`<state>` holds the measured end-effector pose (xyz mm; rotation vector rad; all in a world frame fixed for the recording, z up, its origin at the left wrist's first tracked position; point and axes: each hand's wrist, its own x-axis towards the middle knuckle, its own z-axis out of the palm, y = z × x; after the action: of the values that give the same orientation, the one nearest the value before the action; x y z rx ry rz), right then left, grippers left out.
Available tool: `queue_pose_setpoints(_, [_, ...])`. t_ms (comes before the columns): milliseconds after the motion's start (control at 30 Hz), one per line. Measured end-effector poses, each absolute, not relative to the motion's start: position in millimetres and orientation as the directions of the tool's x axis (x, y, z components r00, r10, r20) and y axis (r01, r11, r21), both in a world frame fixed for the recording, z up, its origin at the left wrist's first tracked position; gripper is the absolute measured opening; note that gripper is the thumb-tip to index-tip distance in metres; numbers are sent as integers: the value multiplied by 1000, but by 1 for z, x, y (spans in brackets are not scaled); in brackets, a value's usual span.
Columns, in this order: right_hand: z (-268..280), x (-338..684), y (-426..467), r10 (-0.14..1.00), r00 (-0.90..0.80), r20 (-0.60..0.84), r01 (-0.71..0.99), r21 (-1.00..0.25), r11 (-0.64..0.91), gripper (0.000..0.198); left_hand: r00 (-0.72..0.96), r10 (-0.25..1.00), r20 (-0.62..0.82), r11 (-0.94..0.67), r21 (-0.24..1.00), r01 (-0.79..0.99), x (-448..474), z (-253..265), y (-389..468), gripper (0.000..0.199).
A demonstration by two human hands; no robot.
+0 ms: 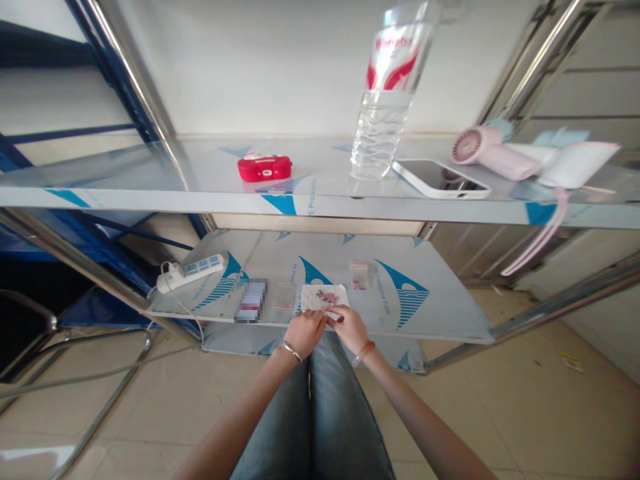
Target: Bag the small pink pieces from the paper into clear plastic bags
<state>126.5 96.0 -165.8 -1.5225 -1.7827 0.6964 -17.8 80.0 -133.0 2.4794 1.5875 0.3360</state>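
My left hand and my right hand meet fingertip to fingertip at the front edge of the middle shelf. Both are closed in a pinch, and what they hold is too small to make out. Just beyond the fingers lies a white tray with small pink and red pieces in it. A small clear plastic bag rests to the tray's left. Behind it on the right is another clear bag with some reddish bits inside.
On the middle shelf are a blurred-out phone and a white power strip with a cable. The upper shelf holds a red case, a water bottle, a white phone and a pink handheld fan whose strap hangs down.
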Motion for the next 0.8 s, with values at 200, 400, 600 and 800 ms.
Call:
queue_pose_setpoints(200, [-164, 132, 93, 979, -148, 139, 689, -696, 203, 37, 380, 899, 216, -432, 303, 850, -36, -130, 85, 26])
queue_pose_setpoints(400, [-169, 142, 99, 967, -236, 101, 715, -656, 243, 35, 515, 845, 143, -523, 424, 740, -38, -139, 94, 55])
queue_pose_setpoints(600, [-190, 146, 111, 952, -294, 88, 542, -805, 242, 29, 545, 838, 35, -492, 479, 727, -28, -148, 103, 65])
queue_pose_setpoints(800, [-202, 145, 119, 919, -385, 82, 493, -824, 280, 19, 500, 866, 5, -442, 476, 760, -32, -164, 109, 57])
